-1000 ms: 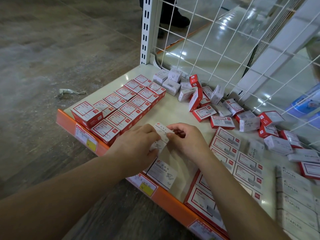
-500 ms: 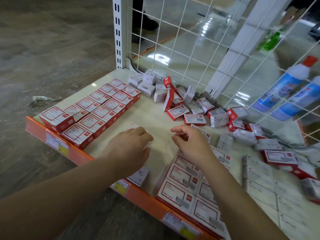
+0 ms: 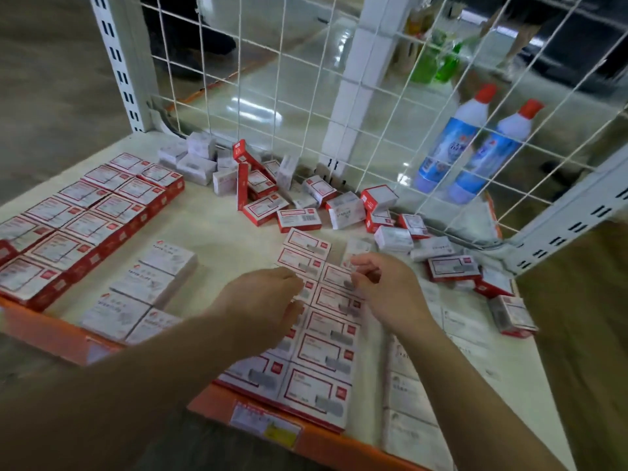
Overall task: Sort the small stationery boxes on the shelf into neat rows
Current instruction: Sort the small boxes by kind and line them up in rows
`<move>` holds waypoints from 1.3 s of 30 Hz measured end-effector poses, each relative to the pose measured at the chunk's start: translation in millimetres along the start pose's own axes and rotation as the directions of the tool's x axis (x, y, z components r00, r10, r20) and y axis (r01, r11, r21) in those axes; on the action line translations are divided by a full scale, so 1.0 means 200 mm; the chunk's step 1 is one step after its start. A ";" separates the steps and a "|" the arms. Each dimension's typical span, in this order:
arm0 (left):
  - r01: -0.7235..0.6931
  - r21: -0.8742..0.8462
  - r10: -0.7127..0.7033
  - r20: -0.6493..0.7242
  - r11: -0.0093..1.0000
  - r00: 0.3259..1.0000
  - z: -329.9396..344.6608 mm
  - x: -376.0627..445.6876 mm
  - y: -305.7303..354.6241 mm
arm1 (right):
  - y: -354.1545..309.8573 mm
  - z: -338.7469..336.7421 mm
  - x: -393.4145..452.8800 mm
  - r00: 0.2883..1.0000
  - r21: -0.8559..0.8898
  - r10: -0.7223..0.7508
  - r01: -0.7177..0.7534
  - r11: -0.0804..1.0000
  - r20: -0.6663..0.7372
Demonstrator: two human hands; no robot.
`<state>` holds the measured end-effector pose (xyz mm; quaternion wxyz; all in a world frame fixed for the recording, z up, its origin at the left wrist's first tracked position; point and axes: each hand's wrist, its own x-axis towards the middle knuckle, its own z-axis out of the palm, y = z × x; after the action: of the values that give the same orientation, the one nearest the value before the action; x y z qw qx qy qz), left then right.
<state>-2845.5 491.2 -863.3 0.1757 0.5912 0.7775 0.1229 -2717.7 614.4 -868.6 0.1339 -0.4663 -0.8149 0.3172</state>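
While both hands hover over the middle block of red boxes (image 3: pixel 323 334), the step in hand looks like squaring that block up or fetching the next box for it. The left hand (image 3: pixel 261 304) lies palm down over the block's left column, fingers loosely bent and gripping nothing I can see; the right hand (image 3: pixel 387 287) has thumb and fingers drawn together near the block's far right corner, but blur hides whether they pinch anything. On the shelf (image 3: pixel 217 226), a finished red block (image 3: pixel 85 219) sits at the left, a short row of white boxes (image 3: pixel 142 290) lies between it and the middle block, and more white boxes (image 3: pixel 414 396) run along the right front. The loose pile (image 3: pixel 306 198) against the wire grid (image 3: pixel 306 96) is what remains, red and white mixed, some on edge. To do this well, I would press flat fingers along the column edges so the boxes close up without riding over one another, then take loose boxes one at a time, label up and turned the same way. Light card boxes will likely slide easily, so a careless sleeve could knock the rows askew. Bottles (image 3: pixel 469 154) stand behind the grid, out of the way.
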 end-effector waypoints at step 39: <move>0.017 -0.038 -0.018 -0.024 0.999 1.000 0.14 0.27 0.09 | 0.11 -0.09 0.28 0.968 -0.455 -0.128 0.216 0.864 0.217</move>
<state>-2830.6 547.7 -887.3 0.1785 0.5794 0.7823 0.1429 -2722.9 676.5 -872.8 -0.0305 -0.3796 -0.9147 0.1353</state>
